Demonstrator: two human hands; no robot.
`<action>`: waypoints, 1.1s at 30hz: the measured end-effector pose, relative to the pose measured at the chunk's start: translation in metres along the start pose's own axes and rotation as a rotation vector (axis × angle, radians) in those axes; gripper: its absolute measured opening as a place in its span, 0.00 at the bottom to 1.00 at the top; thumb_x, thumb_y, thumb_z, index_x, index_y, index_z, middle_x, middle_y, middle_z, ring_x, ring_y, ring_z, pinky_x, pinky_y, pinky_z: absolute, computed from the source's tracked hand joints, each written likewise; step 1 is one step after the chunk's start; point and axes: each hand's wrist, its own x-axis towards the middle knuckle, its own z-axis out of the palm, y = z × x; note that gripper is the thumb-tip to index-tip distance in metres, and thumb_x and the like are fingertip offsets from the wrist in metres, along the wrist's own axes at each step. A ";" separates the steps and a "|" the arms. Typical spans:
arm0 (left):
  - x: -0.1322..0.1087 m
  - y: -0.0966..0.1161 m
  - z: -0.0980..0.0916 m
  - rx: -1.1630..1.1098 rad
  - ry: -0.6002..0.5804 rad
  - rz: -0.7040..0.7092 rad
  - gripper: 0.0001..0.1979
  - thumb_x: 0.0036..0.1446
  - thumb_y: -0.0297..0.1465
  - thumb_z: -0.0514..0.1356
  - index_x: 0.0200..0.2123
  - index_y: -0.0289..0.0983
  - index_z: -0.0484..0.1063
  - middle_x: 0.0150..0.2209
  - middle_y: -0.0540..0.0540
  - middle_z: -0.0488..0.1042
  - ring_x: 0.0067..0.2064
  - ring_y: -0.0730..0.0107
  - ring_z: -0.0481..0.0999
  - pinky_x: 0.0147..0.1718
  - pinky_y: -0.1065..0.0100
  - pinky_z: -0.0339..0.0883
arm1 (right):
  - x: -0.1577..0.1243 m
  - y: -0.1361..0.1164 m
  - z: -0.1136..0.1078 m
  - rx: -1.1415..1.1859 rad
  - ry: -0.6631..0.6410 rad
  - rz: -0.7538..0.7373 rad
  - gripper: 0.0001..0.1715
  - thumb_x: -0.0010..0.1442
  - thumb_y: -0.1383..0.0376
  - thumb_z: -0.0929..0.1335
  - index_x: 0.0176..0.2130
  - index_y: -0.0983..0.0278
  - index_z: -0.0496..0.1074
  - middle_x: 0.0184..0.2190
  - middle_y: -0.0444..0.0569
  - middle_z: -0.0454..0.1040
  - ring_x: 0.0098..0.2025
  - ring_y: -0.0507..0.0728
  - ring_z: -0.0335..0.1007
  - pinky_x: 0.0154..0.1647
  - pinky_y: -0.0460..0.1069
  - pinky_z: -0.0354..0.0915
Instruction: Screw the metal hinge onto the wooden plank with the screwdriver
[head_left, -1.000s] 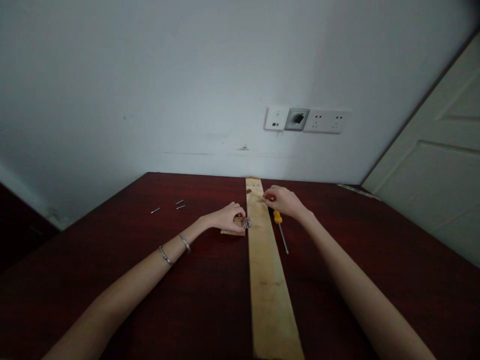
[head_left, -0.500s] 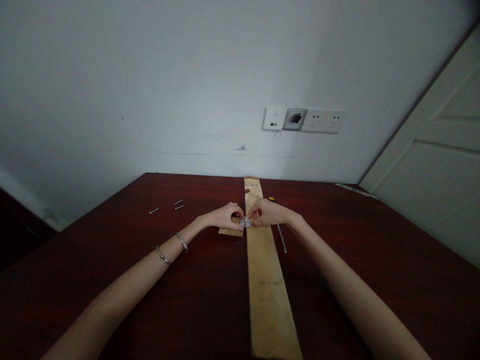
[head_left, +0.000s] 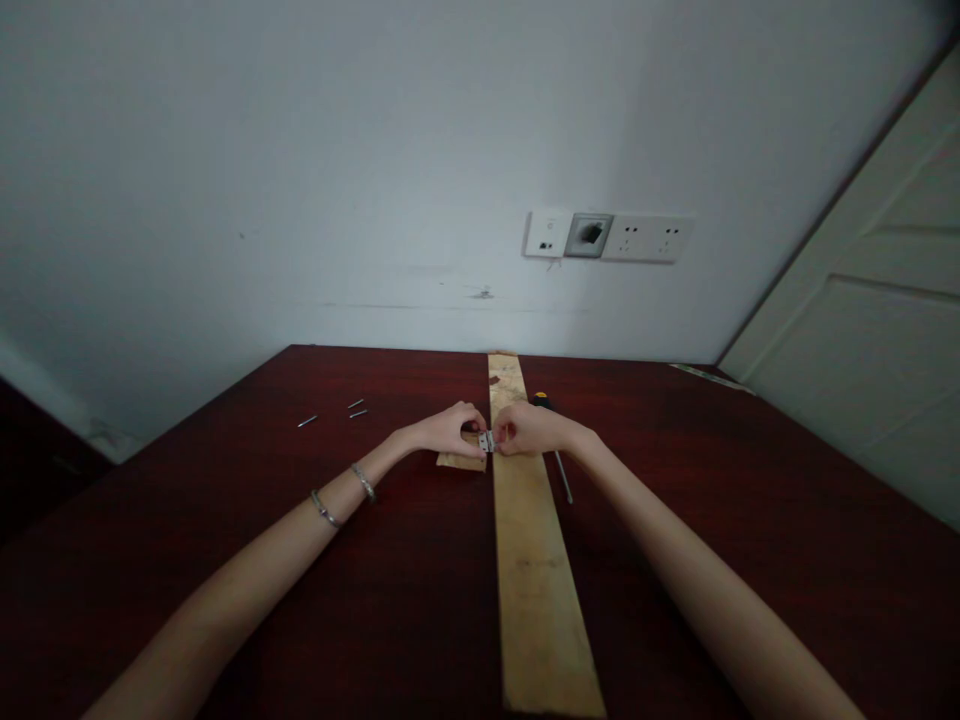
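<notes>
A small silvery metal hinge lies across the left edge of a long wooden board and a short wooden piece beside it. My left hand grips the hinge's left side between thumb and fingers. From the right, my right hand pinches the hinge's other side over the board; its fingertips are partly hidden. A screwdriver with a black and yellow handle rests just right of the board, partly covered by my right wrist.
Three screws lie on the dark red tabletop to the left. Behind the table rises a white wall with sockets. A pale door stands at the right, near a thin strip on the table's back edge.
My right hand has shifted slightly left and its fingers now cover more of the hinge. My left hand stays nearly in place.
</notes>
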 end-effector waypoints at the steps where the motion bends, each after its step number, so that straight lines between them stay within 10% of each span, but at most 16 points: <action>1: 0.000 -0.001 0.000 0.000 -0.004 0.000 0.23 0.46 0.43 0.67 0.40 0.32 0.73 0.38 0.45 0.70 0.42 0.68 0.66 0.42 0.70 0.60 | 0.000 0.000 0.000 0.003 0.001 -0.002 0.08 0.48 0.68 0.70 0.31 0.66 0.79 0.26 0.46 0.77 0.28 0.51 0.68 0.29 0.44 0.58; 33: 0.000 -0.003 0.006 0.057 -0.048 -0.007 0.24 0.45 0.39 0.68 0.45 0.34 0.72 0.43 0.43 0.68 0.49 0.62 0.63 0.51 0.64 0.60 | -0.008 0.001 -0.012 0.215 0.130 -0.003 0.07 0.48 0.69 0.68 0.30 0.68 0.75 0.26 0.46 0.75 0.29 0.52 0.69 0.31 0.45 0.63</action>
